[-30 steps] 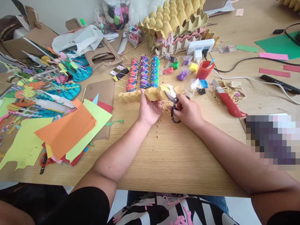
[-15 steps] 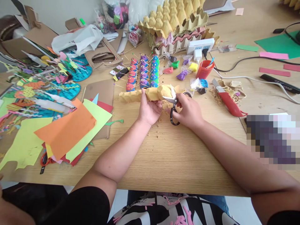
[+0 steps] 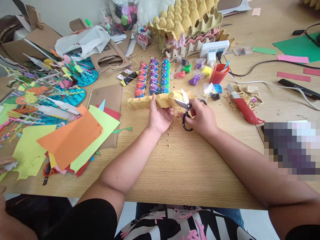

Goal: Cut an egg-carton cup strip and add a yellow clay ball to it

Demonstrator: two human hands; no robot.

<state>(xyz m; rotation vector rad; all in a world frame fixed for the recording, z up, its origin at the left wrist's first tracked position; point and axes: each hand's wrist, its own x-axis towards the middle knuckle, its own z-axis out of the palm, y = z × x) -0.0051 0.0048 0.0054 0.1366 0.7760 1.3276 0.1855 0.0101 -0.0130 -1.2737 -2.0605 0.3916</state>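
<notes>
My left hand pinches a yellow strip of egg carton from below, thumb on its near side. In my right hand are black-handled scissors, their blades parted over the strip's right end. My right fingers sit in the handle loops. Small carton scraps lie on the table below the hands. Just behind the strip stand three rows of painted egg-carton caterpillars: a red-and-blue row, a purple-and-blue row and a green-and-blue row, with pins sticking out.
Stacked egg trays stand at the back. A red cup, a red-handled knife and bags of coloured clay are to the right. Coloured paper covers the left, where another person's hand shows at the edge.
The scissors have shifted slightly and their blades are a little wider apart. My left hand stays nearly still on the strip. Another person's hand has come in at the left edge.
</notes>
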